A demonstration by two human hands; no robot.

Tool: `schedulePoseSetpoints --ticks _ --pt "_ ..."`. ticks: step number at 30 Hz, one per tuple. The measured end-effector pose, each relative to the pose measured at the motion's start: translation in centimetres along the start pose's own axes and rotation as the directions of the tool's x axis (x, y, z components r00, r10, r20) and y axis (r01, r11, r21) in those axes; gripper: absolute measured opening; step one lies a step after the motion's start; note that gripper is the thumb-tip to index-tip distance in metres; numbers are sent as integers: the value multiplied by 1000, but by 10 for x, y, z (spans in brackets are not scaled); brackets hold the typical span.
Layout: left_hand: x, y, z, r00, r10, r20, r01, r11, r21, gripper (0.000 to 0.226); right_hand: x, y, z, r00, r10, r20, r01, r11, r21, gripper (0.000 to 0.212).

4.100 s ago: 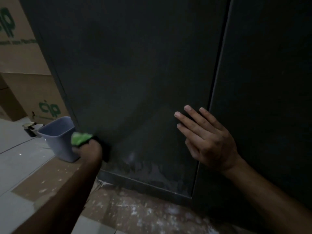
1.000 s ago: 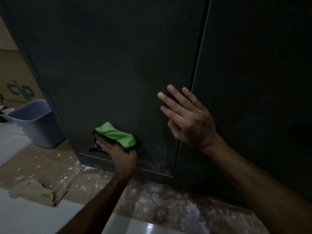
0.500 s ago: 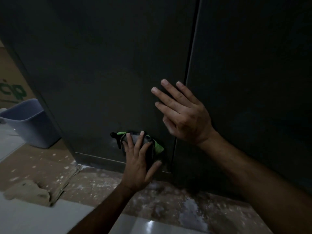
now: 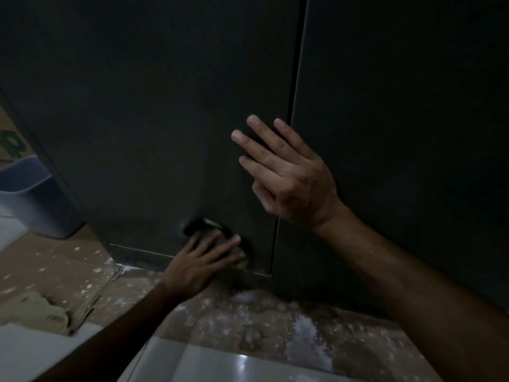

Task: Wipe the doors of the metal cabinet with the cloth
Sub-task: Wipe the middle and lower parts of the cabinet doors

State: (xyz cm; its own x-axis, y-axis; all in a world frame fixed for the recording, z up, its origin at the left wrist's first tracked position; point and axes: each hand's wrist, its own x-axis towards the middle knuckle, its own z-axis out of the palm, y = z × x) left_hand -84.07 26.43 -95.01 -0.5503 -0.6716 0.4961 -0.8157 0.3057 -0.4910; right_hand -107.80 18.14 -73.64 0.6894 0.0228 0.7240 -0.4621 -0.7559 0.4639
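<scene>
Left hand (image 4: 203, 260), fingers spread flat, presses the crumpled green cloth (image 4: 210, 224) against the smooth dark metal door (image 4: 154, 119) just above its bottom edge. Right hand (image 4: 286, 172), up-right of it, lies flat and open across the door seam.

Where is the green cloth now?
The cloth is low on the left cabinet door, pressed under the left hand, near the bottom edge.

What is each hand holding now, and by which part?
Neither hand grips anything. The left hand presses the cloth flat against the cabinet door, fingers spread over its middle. The right hand rests open on the door.
</scene>
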Motion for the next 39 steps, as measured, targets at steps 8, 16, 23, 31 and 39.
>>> schedulePoseSetpoints --ticks 8,16,23,31,39 --pt "22 55 8 969 193 156 -178 979 -103 64 2 -1 -3 1000 12 0 -12 1000 25 27" --pt "-14 24 6 720 -684 114 688 682 -248 57 2 -1 -8 1000 11 16 -11 1000 -5 27" --pt "120 45 -32 -425 -804 415 535 -593 -602 54 2 -2 -2 1000 8 8 -8 1000 -7 27" --pt "112 150 -23 81 -840 537 732 -316 -604 78 1 -1 -4 1000 16 -5 -16 1000 20 27" --pt "22 -32 12 -588 -685 429 443 -717 -538 51 2 -1 -7 999 -6 48 5 1000 9 27"
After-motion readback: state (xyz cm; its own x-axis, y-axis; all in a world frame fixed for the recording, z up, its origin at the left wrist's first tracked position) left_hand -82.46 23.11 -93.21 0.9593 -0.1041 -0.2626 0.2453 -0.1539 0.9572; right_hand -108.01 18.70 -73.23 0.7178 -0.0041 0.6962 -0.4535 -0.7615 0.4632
